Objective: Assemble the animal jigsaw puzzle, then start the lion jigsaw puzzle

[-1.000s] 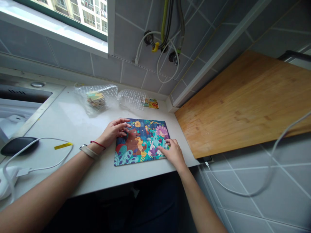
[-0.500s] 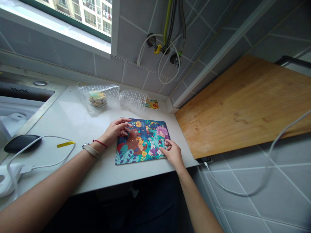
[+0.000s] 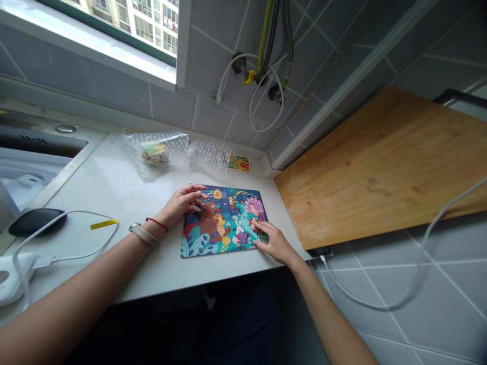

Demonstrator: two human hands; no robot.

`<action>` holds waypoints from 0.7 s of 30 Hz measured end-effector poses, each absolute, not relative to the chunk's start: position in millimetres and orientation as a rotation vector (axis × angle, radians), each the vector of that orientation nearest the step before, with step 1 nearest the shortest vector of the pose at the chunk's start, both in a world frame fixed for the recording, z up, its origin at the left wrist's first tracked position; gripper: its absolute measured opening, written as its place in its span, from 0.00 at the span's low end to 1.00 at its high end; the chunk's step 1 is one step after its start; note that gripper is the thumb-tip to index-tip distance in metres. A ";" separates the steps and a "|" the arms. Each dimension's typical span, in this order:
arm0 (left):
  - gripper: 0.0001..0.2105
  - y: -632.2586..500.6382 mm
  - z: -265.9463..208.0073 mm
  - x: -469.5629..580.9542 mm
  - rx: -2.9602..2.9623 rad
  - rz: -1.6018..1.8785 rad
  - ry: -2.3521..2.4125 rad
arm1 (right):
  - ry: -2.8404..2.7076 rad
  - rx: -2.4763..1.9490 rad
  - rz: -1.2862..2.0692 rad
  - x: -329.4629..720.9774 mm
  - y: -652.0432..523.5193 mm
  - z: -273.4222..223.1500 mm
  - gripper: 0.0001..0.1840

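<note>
A colourful jigsaw puzzle point(image 3: 222, 218) with cartoon animals lies flat on the white counter point(image 3: 163, 268). On its upper left edge rests my left hand point(image 3: 186, 203), its fingers apart and slightly curled over the picture. My right hand point(image 3: 272, 242) touches the puzzle's lower right part, fingers spread across it, with no loose piece visible in them. Part of the picture's right side is covered by that hand. Behind the puzzle, a clear plastic bag point(image 3: 175, 139) holds a stack of puzzle pieces point(image 3: 155, 153).
Another clear wrapper point(image 3: 210, 154) and a small picture card point(image 3: 239, 163) lie by the wall. On the left are a black mouse-shaped object point(image 3: 36, 223), a white cable point(image 3: 87, 258) and the sink edge point(image 3: 81, 152). A wooden board point(image 3: 380, 167) leans at the right.
My right hand has shifted slightly down and its fingers have moved from a closer curl to lying more stretched over the puzzle. My left hand stays at the upper left edge.
</note>
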State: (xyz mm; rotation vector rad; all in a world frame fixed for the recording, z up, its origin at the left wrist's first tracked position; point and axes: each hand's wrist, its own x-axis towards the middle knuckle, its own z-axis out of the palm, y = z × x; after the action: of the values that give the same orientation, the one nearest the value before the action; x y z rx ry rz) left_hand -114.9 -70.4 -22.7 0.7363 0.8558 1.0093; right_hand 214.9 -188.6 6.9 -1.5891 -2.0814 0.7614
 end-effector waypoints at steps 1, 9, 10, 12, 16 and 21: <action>0.16 -70.3 -23.1 -115.1 0.737 1.009 0.855 | -2.116 -1.570 0.776 215.7 -187.2 8.6 0.32; 0.16 -68.3 -26.9 -115.3 0.731 1.005 0.852 | -2.312 -1.455 0.688 236.9 -167.4 9.0 0.31; 0.16 -68.1 -27.3 -115.3 0.731 1.005 0.851 | -2.342 -1.436 0.664 240.9 -163.8 8.7 0.31; 0.16 -67.9 -28.3 -115.2 0.730 1.005 0.853 | -2.394 -1.403 0.630 247.5 -157.3 7.9 0.31; 0.16 -67.5 -29.8 -115.2 0.732 1.005 0.854 | -2.434 -1.378 0.630 252.6 -150.0 6.7 0.31; 0.16 -67.4 -29.1 -115.2 0.734 1.002 0.850 | -2.428 -1.456 0.618 250.2 -150.0 14.6 0.34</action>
State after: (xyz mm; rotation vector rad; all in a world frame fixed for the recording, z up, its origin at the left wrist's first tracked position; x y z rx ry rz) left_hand -115.2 -67.4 -29.1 0.7342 0.8496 1.0022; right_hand 250.2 -150.0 14.6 -1.4559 -2.4279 0.6182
